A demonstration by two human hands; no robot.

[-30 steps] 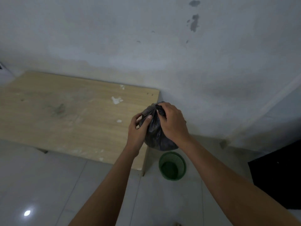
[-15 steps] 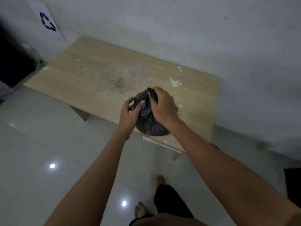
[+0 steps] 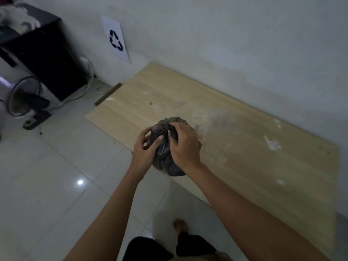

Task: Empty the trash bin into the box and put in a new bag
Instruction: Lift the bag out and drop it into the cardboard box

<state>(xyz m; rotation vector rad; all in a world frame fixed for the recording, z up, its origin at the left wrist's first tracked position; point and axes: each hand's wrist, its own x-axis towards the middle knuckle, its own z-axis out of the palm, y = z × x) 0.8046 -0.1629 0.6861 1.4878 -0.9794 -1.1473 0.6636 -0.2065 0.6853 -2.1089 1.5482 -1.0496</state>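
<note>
**A:** Both hands are on that black trash bag (image 3: 165, 147). The right hand (image 3: 185, 146) is clamped over the gathered neck, and the left hand (image 3: 146, 149) pinches the side of the bag just under it, thumb pressed into the plastic. The bag hangs in the air above the near edge of the low wooden table (image 3: 244, 147), touching nothing else.

**B:** Closing it off, I'd guess?

**A:** That's my read. To do it well, I'd keep the neck bunched tight in the right hand, let the left work the knot, and hold the weight low so nothing splits or spills on the way.

**B:** Where does it go? I can't see the bin from here.

**A:** Nor can I; it's out of sight. There's a black box (image 3: 37, 51) by the wall at the far left, with pale stuff inside. Probably the target, though I can't be sure.

**B:** Any writing anywhere?

**A:** No words. Just 1 white sheet (image 3: 115, 39) on the wall printed with a dark recycling symbol of 3 arrows. The bag itself shows no brand.
</note>
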